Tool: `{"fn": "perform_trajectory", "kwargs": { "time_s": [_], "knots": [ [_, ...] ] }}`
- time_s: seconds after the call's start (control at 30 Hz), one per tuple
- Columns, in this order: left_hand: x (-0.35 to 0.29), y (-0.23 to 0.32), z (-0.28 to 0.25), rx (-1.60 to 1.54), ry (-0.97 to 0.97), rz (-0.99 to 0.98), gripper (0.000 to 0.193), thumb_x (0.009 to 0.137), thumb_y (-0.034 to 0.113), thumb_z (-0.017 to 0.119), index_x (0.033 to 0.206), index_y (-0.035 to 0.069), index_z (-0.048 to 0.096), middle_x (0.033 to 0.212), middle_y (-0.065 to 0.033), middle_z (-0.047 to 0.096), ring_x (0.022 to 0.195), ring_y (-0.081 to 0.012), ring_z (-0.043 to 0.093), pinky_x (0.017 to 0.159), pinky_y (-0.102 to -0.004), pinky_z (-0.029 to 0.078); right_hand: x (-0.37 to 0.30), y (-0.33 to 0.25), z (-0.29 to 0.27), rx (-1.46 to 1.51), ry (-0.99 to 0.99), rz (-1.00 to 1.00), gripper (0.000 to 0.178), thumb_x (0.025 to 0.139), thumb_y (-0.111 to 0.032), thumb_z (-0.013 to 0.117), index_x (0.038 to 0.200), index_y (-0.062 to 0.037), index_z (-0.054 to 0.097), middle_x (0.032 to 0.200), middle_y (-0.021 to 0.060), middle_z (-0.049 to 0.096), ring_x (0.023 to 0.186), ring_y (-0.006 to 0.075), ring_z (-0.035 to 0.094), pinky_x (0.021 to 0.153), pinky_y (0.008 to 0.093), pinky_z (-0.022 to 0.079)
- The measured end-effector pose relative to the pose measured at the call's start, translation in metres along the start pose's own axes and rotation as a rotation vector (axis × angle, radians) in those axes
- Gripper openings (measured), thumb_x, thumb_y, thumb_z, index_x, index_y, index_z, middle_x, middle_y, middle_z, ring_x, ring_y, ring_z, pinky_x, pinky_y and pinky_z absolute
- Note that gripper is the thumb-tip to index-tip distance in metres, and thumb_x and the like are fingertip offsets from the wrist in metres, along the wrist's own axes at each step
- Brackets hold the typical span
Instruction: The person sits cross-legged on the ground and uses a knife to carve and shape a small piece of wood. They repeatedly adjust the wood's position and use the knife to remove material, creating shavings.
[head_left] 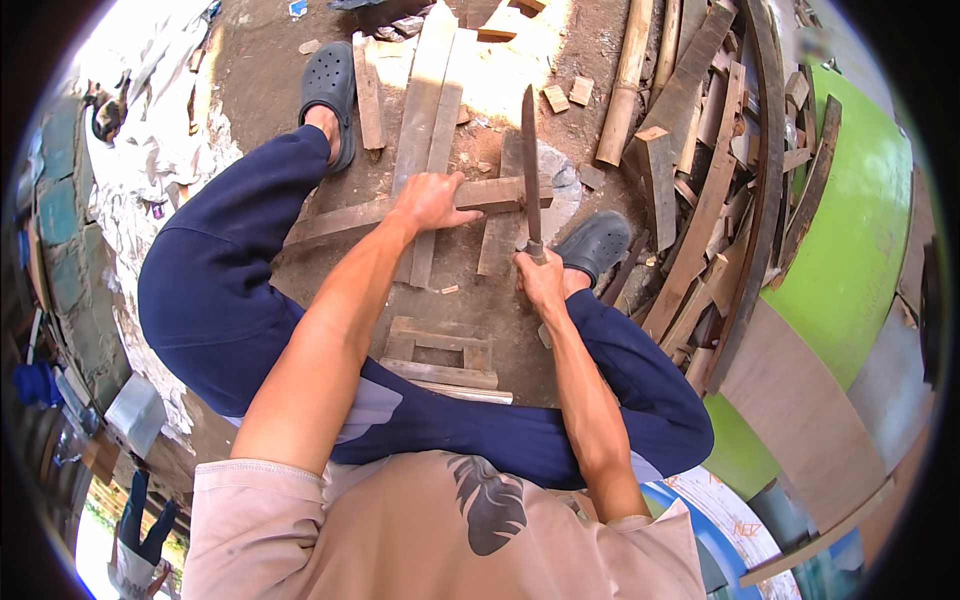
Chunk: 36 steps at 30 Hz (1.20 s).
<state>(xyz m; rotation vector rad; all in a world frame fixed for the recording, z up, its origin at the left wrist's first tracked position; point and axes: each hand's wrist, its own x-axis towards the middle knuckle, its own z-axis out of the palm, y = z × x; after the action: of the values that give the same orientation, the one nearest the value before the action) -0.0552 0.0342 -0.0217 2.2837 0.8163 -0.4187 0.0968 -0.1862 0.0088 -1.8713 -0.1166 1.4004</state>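
My left hand (430, 203) presses on a long squared length of wood (345, 220), its fingers over the top and its thumb along the near side. The wood lies across a flat board (500, 240) on the ground, its right end near a pale round block (558, 180). In my right hand (541, 280) is the handle of a machete (531, 140). Its long dark blade points away from me and crosses over the wood close to the right end. Whether the edge touches the wood, I cannot tell.
Two long planks (430, 100) run away from me under the wood. Scrap timber (715, 190) is heaped on the right beside a green panel (860, 200). A small wooden frame (440, 350) lies near my legs. My feet in grey clogs (595, 245) flank the work. Another person (140, 530) is at lower left.
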Motion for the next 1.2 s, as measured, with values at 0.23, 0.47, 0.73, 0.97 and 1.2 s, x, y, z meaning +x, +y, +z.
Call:
{"fn": "perform_trajectory", "kwargs": {
  "time_s": [0.23, 0.47, 0.73, 0.97, 1.2],
  "knots": [
    [0.003, 0.002, 0.001, 0.013, -0.011, 0.001, 0.075, 0.08, 0.065, 0.076, 0.119, 0.001, 0.067, 0.09, -0.0205, 0.076, 0.087, -0.0369, 0.075, 0.081, -0.047, 0.06, 0.021, 0.022, -0.011, -0.108, 0.114, -0.208, 0.019, 0.09, -0.013, 0.067, 0.077, -0.0011, 0.06, 0.058, 0.0024, 0.056, 0.045, 0.0141, 0.052, 0.046, 0.0316, 0.045],
    [0.002, 0.004, -0.001, 0.06, -0.04, -0.02, 0.078, 0.081, 0.066, 0.074, 0.127, 0.003, 0.064, 0.099, -0.0179, 0.076, 0.092, -0.0362, 0.074, 0.083, -0.0459, 0.059, -0.006, -0.019, -0.004, 0.25, -0.15, 0.31, 0.014, 0.09, -0.013, 0.066, 0.084, -0.0044, 0.057, 0.058, 0.0031, 0.051, 0.046, 0.0158, 0.049, 0.046, 0.0357, 0.044],
    [0.007, 0.029, 0.003, -0.171, 0.465, 0.268, 0.046, 0.091, 0.045, 0.074, 0.125, 0.013, 0.07, 0.119, -0.0083, 0.07, 0.108, -0.0293, 0.069, 0.089, -0.0408, 0.058, -0.004, -0.031, 0.001, 0.084, -0.049, 0.202, 0.015, 0.088, -0.013, 0.068, 0.082, -0.003, 0.059, 0.059, 0.0034, 0.053, 0.045, 0.0158, 0.05, 0.043, 0.0343, 0.042],
    [0.018, 0.063, 0.03, -0.312, 0.624, 0.229, 0.021, 0.088, 0.024, 0.078, 0.102, 0.009, 0.077, 0.116, -0.0053, 0.072, 0.106, -0.0261, 0.07, 0.087, -0.0379, 0.059, -0.006, -0.023, 0.011, -0.018, 0.047, 0.141, 0.022, 0.088, -0.011, 0.068, 0.071, -0.0039, 0.057, 0.057, 0.0042, 0.052, 0.043, 0.017, 0.049, 0.043, 0.0357, 0.042],
    [0.015, 0.07, 0.028, -0.49, 0.591, 0.228, 0.019, 0.093, 0.024, 0.072, 0.094, 0.006, 0.07, 0.109, -0.0098, 0.074, 0.098, -0.031, 0.071, 0.085, -0.0407, 0.057, -0.014, -0.017, 0.002, -0.021, 0.035, 0.208, 0.019, 0.089, -0.012, 0.068, 0.077, -0.0035, 0.057, 0.057, 0.0043, 0.052, 0.044, 0.0174, 0.051, 0.045, 0.0358, 0.043]
  ]
}}
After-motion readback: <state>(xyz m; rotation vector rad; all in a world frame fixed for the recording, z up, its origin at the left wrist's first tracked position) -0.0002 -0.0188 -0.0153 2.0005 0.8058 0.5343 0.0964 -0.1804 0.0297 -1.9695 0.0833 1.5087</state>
